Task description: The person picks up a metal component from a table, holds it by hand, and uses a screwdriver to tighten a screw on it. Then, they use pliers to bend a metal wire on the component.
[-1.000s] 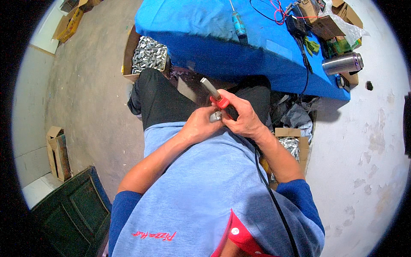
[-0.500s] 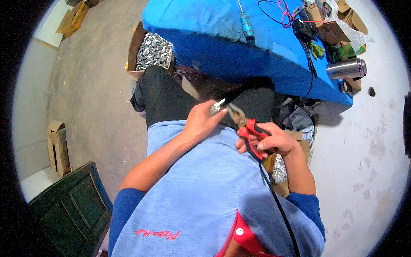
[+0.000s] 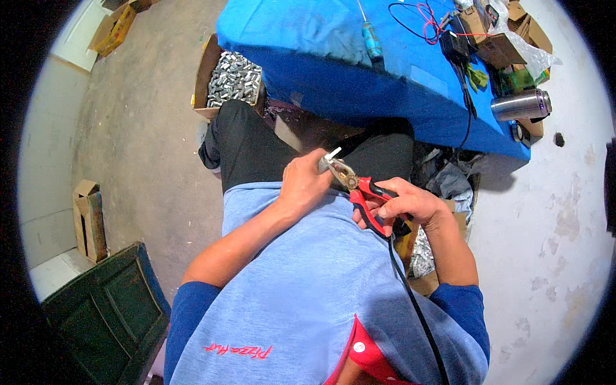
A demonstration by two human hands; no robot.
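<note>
Over my lap, my left hand [image 3: 305, 179] is closed round a small silver metal cylinder [image 3: 325, 162] with a thin pale pin sticking out of its upper end. My fingers hide most of its body. Combination pliers [image 3: 360, 190] with red and black handles are in my right hand [image 3: 416, 206], handles spread apart. Their worn metal jaws point left and meet the cylinder beside my left fingertips. Whether the jaws grip it or just touch it, I cannot tell.
Ahead is a blue-covered table [image 3: 308, 45] bearing a screwdriver [image 3: 370, 38], cables and a steel flask [image 3: 521, 104]. A cardboard box [image 3: 204, 70] of many small metal cylinders stands by my left knee. More silver parts [image 3: 421, 255] lie beneath my right forearm. A black cord [image 3: 417, 301] crosses my shirt.
The pliers have moved left, from just short of the metal cylinder to against it. My right hand has shifted slightly with them; my left hand stays nearly in place.
</note>
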